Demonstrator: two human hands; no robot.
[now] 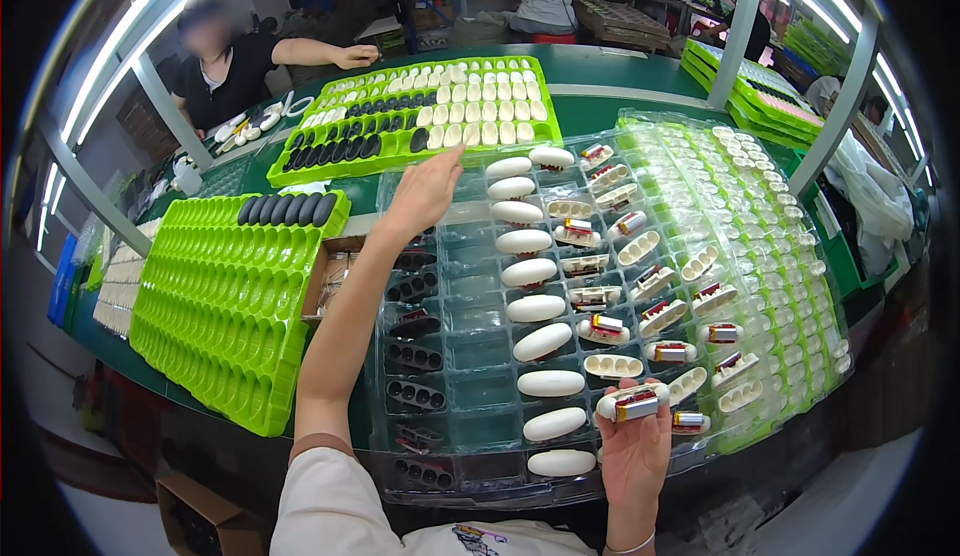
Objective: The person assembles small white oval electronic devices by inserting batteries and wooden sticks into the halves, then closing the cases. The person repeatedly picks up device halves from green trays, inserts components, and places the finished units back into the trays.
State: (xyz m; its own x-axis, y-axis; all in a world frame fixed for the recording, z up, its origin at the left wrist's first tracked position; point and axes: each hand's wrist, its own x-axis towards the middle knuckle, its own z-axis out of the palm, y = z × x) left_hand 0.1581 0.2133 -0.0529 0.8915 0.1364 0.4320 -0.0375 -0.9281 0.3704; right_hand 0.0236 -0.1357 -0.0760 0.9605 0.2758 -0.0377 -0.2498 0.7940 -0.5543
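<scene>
My left hand (428, 193) reaches over the clear tray (475, 331) to the near edge of a bright green tray (385, 168). Its fingers stretch toward a row of cream oval shells (488, 134); no held object shows. At the lower right, my right hand (635, 451) grips a white oval casing half (633, 402) with a silver battery and red parts inside. Beside it, the clear tray carries a column of smooth white oval casings (541, 342), open cream halves (613, 366), and halves fitted with batteries (605, 329). Black halves (415, 394) fill its left column.
Left stands another green tray (220, 296) of hollows, with several black shells (287, 209) along its far edge. Stacked clear and green trays of small white parts (770, 246) lie right. Metal posts (738, 36) rise from the bench. Across it, another person's hand (355, 57) extends.
</scene>
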